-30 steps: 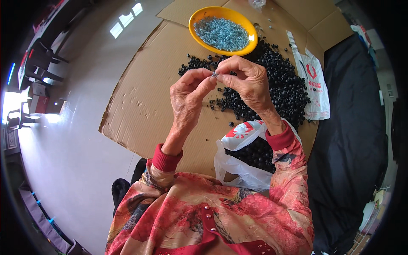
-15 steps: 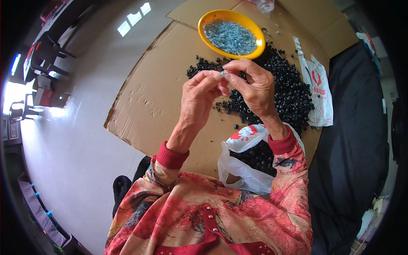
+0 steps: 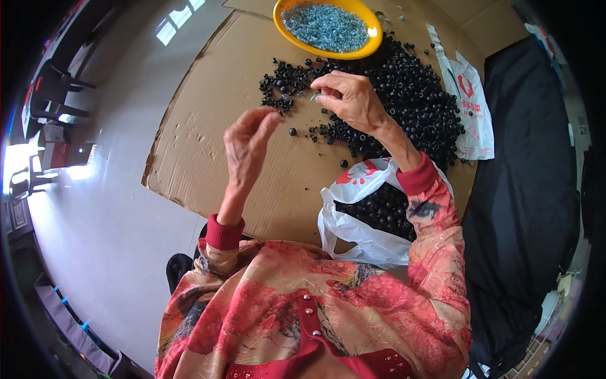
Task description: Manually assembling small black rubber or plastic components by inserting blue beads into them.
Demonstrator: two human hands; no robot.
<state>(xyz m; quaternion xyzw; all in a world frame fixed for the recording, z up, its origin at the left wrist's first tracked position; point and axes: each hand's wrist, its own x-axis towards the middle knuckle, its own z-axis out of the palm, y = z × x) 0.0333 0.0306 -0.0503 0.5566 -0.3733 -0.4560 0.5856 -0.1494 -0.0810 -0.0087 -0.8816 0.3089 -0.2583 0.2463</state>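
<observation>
My right hand (image 3: 355, 100) is raised over the pile of small black round and ring-shaped pieces (image 3: 416, 104). Its thumb and forefinger pinch a small clear piece (image 3: 315, 96). Apart from it, to the left, my left hand (image 3: 247, 142) hovers above the cardboard with its fingers closed in a pinch. Anything between those fingertips is too small or hidden to make out. Beyond both hands sits a yellow bowl (image 3: 377, 39) holding many small clear bluish pieces (image 3: 325, 26).
An open white plastic bag (image 3: 363, 239) with black balls (image 3: 380, 211) inside stands close to my body. A flattened white bag (image 3: 473, 107) lies right of the pile. Everything rests on cardboard (image 3: 196, 139); black cloth (image 3: 530, 189) covers the right side.
My hands were together at the fingertips around a small clear piece; now they are apart. The left has moved left and nearer my body. The view has shifted slightly.
</observation>
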